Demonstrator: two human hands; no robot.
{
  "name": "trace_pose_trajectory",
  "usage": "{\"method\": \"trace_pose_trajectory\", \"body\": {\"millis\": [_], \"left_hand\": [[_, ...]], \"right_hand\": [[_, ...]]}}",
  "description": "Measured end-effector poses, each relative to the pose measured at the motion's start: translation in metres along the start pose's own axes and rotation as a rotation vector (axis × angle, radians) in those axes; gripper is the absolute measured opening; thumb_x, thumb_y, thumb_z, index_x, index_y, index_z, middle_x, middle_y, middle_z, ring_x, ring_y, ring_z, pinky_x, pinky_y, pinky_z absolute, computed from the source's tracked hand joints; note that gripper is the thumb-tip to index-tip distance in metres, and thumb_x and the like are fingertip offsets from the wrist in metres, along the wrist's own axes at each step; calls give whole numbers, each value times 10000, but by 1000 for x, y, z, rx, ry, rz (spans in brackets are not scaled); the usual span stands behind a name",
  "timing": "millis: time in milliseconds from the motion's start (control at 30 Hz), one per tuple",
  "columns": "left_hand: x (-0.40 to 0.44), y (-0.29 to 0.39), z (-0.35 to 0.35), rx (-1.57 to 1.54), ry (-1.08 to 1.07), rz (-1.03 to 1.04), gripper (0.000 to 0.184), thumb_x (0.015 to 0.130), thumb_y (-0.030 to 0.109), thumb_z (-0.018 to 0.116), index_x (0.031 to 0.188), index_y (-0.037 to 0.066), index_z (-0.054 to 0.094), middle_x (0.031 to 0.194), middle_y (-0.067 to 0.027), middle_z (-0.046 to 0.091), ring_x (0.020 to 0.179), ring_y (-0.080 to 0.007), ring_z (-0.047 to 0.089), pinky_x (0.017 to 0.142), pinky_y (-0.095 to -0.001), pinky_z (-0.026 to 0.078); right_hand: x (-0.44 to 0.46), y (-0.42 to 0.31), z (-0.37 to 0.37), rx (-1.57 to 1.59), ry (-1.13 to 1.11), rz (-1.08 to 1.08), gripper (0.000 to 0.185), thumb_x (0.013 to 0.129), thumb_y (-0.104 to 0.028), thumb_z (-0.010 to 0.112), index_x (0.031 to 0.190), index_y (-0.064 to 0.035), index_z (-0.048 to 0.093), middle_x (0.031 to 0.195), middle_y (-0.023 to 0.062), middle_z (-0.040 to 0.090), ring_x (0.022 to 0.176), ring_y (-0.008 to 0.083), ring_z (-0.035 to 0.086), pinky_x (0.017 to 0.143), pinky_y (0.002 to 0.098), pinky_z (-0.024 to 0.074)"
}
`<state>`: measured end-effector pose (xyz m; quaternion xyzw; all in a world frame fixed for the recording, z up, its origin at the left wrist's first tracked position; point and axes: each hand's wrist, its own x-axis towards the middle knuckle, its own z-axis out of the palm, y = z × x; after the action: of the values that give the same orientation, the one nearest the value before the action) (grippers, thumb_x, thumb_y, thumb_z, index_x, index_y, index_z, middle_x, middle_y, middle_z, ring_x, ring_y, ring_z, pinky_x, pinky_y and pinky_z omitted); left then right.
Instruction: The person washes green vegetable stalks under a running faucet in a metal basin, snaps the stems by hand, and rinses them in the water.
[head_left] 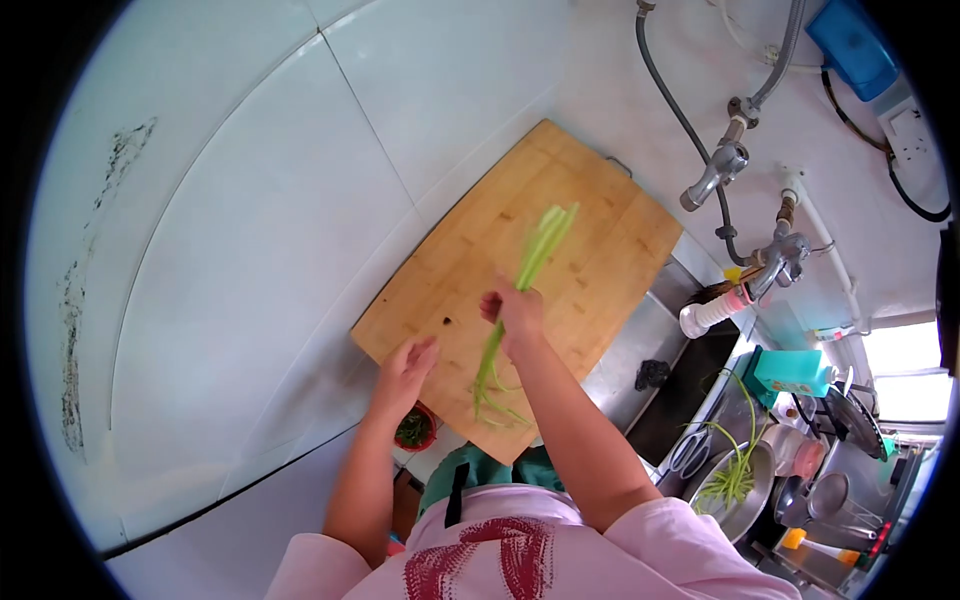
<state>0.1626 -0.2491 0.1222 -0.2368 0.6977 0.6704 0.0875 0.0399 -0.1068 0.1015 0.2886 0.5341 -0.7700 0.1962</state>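
Observation:
My right hand [518, 318] is closed around a small bunch of celery stalks [540, 255], long and light green. Their pale ends point away from me, and the thin tails hang toward the near side over the wooden cutting board [610, 240]. Lower left, my left hand [408, 365] is over the board's edge, fingers loosely stretched and holding nothing. A small dark spot [447, 321] marks the board beside it. Below my left wrist stands a red bowl [428, 440] with dark green leaves inside, partly covered by my arm.
White tiled wall [270, 200] borders the board on the left. To the right are taps [722, 170], a sink [690, 385] and a black crumpled thing [653, 375]. A metal bowl [755, 505] holds more green stalks, near scissors [688, 453] and a teal container [790, 372].

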Motion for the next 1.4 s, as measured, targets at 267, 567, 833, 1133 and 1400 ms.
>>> {"method": "trace_pose_trajectory", "body": {"millis": [267, 567, 833, 1133, 1400], "left_hand": [[48, -11, 50, 699, 29, 280, 744, 760, 302, 648, 1322, 44, 234, 1287, -236, 337, 1174, -358, 355, 952, -418, 325], [78, -47, 90, 1161, 237, 480, 724, 704, 62, 589, 1337, 102, 241, 1370, -230, 211, 1272, -384, 206, 989, -533, 215], [-67, -10, 255, 748, -654, 764, 425, 723, 58, 597, 1133, 31, 488, 1186, -163, 488, 1083, -316, 473, 905, -361, 383], [-190, -102, 404, 364, -983, -382, 449, 791, 278, 628, 1161, 99, 447, 1070, -52, 544, 970, -163, 521, 787, -341, 441], [-205, -124, 435, 148, -775, -470, 257, 651, -26, 539, 907, -9, 521, 757, -67, 548, 653, -162, 564, 527, -273, 472]], "right_hand": [[10, 15, 2, 10, -72, 28, 319, 744, -100, 601, 1003, 78, 543, 876, 152, 570, 792, 215, 548, 629, 325, 436], [-65, 6, -123, -71, 255, -195, 416, 742, -56, 565, 1140, 54, 512, 1119, 174, 520, 986, 225, 510, 820, 294, 406], [-154, 7, -286, 158, 565, -330, 226, 706, -29, 575, 929, -5, 596, 819, 44, 588, 689, 104, 503, 628, 232, 403], [-285, 57, -488, -572, 1418, -415, 327, 605, -14, 585, 925, -45, 525, 1016, 137, 466, 998, 306, 428, 905, 390, 323], [-301, 126, -604, -53, 1481, -46, 503, 602, 54, 564, 1094, 32, 467, 1030, 165, 532, 965, 293, 520, 857, 381, 395]]}}
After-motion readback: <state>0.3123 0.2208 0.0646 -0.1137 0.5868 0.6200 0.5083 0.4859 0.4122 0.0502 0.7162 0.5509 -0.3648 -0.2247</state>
